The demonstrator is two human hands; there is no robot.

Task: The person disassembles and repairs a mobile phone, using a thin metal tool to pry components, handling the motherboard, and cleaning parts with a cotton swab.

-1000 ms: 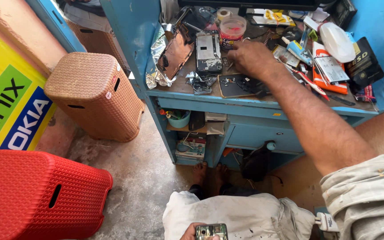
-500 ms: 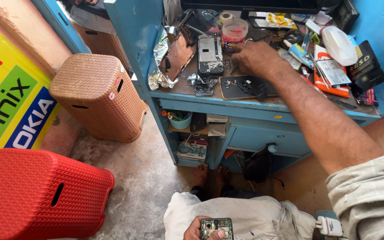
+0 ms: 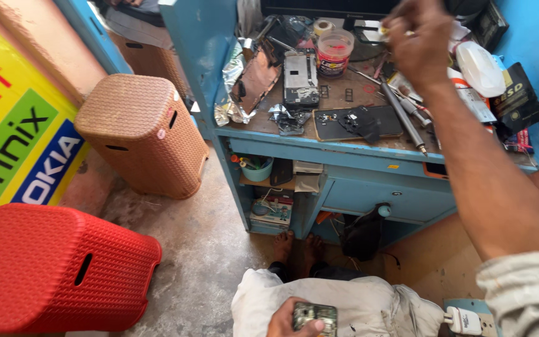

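In the left hand [image 3: 284,322], an opened phone [image 3: 314,316]; green-grey innards exposed.

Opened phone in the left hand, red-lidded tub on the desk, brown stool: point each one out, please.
opened phone [image 3: 314,314]: head view, on its exposed inner face, above the left hand [image 3: 285,324].
red-lidded tub [image 3: 334,53]: head view, on its side wall.
brown stool [image 3: 137,118]: head view, on its woven top.

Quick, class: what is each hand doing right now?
Left hand: holds an opened phone on the lap.
Right hand: raised over the desk, fingers curled; contents cannot be told.
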